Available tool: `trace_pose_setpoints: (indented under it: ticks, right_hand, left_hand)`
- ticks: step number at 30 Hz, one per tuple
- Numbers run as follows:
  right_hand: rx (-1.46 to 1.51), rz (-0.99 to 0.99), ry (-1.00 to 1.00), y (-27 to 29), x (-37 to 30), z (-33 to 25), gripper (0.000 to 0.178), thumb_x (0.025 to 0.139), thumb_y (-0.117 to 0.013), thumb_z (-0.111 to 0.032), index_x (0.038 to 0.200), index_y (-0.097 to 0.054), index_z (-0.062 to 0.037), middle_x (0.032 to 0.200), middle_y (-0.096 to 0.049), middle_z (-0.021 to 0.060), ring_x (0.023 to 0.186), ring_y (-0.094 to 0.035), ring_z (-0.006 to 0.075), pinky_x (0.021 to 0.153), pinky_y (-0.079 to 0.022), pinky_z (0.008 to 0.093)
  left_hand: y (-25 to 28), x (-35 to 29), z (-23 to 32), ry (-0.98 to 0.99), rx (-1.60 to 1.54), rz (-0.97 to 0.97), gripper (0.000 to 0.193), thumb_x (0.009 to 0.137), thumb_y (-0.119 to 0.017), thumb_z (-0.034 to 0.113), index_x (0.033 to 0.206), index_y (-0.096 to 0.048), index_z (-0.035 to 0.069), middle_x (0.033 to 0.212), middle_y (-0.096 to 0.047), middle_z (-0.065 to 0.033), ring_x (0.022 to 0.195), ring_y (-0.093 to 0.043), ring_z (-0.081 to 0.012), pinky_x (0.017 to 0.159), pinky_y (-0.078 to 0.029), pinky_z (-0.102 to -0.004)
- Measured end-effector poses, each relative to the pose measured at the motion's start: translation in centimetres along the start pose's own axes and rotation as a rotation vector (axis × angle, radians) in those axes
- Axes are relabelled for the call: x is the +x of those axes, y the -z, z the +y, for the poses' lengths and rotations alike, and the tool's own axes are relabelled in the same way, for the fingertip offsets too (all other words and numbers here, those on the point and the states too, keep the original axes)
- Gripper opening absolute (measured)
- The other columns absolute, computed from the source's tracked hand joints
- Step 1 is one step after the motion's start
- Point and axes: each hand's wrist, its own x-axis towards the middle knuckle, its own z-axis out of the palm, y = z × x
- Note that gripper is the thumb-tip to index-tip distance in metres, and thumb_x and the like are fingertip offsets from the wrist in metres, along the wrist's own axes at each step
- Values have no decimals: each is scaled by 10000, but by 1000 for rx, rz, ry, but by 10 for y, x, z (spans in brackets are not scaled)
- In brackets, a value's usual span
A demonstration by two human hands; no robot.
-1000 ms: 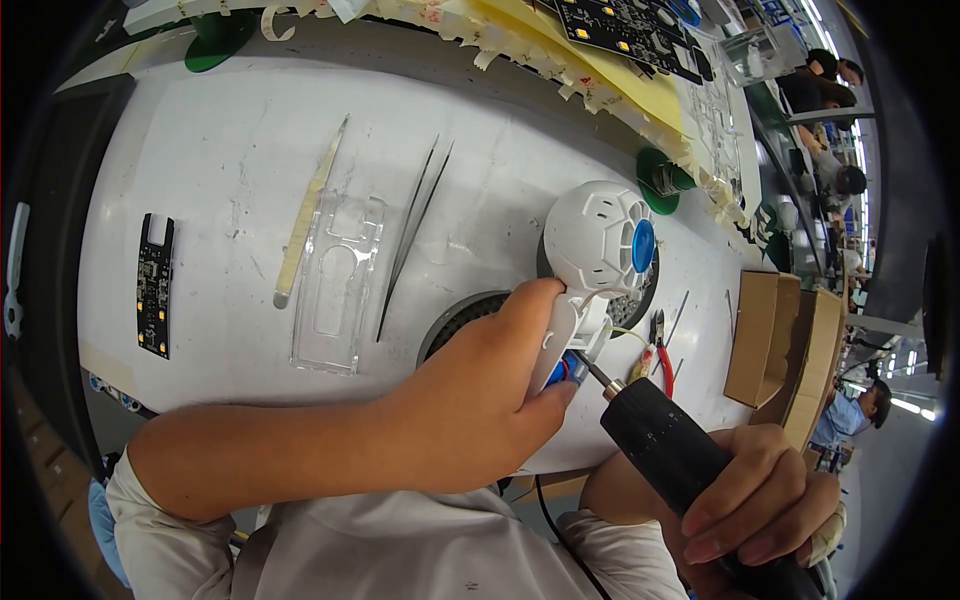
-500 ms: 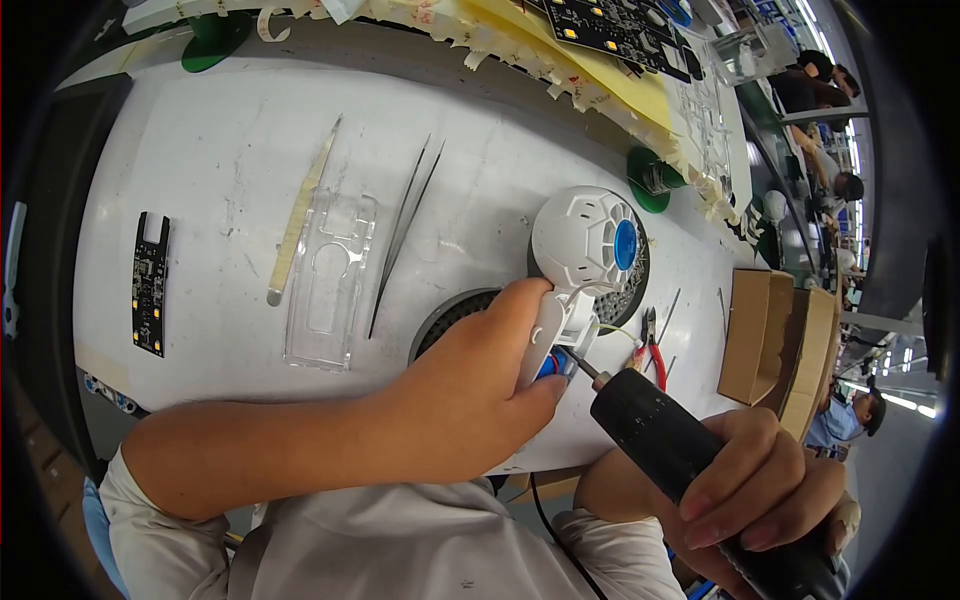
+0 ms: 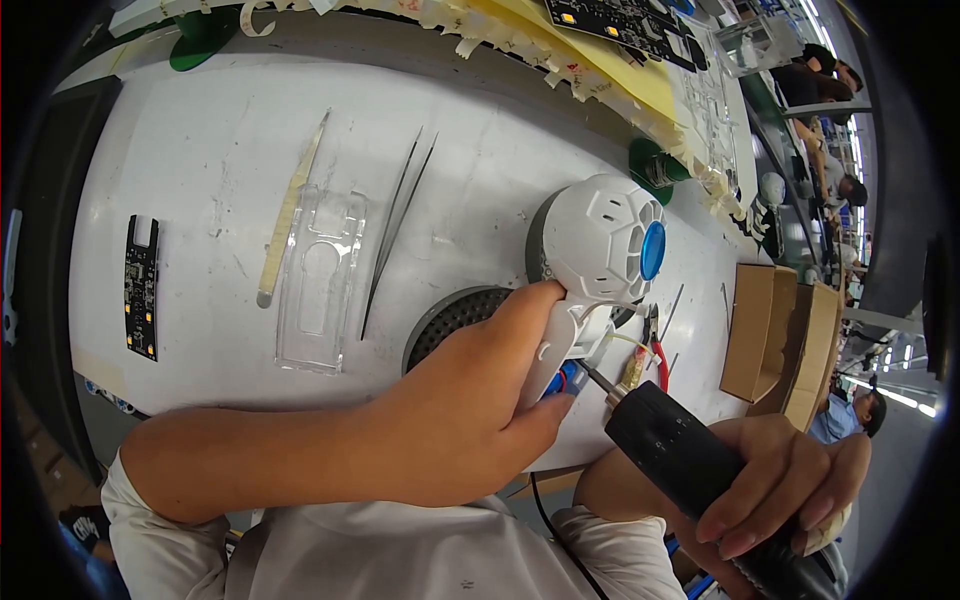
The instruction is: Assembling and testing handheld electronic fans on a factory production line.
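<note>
My left hand (image 3: 510, 400) is closed round the white plastic base of a device with a round white head (image 3: 595, 235). That head has vent slots, honeycomb-like cells and a blue disc (image 3: 653, 250) facing right. Blue and red parts (image 3: 568, 378) show inside the base, next to my thumb, and a thin pale wire (image 3: 628, 341) leaves it. My right hand (image 3: 785, 490) grips a black electric screwdriver (image 3: 672, 440), its bit pointing up-left into the base. Whether the tip touches a screw cannot be seen.
Two dark perforated round pads (image 3: 455, 315) lie under and beside the device. Left are tweezers (image 3: 398, 230), a clear plastic tray (image 3: 318, 285), a beige-handled pointed tool (image 3: 290, 215) and a black circuit board (image 3: 143, 290). Red-handled pliers (image 3: 657, 355) and cardboard boxes (image 3: 760, 330) are on the right.
The device has shifted slightly right and turned, so its blue disc faces further right. The screwdriver has moved a little right and down, its bit still at the base.
</note>
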Motion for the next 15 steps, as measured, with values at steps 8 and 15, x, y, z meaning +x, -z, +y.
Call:
trace_pose_setpoints:
  ticks: [8, 15]
  right_hand:
    - [81, -270, -84, 9, 3, -7, 539, 567, -851, -62, 870, -409, -8, 835, -463, 73, 522, -583, 134, 407, -520, 229]
    - [-217, 1, -190, 21, 7, -10, 620, 653, -823, -348, 957, -437, 29, 918, -440, 102, 612, -559, 153, 462, -475, 259]
  left_hand:
    - [2, 4, -5, 26, -106, 34, 533, 838, -566, 89, 1271, -312, -90, 955, -567, -266, 806, -595, -358, 741, -455, -417]
    - [12, 5, 10, 160, -155, 148, 549, 858, -501, -22, 1361, -282, -23, 1174, -541, -145, 1000, -578, -166, 879, -482, -309]
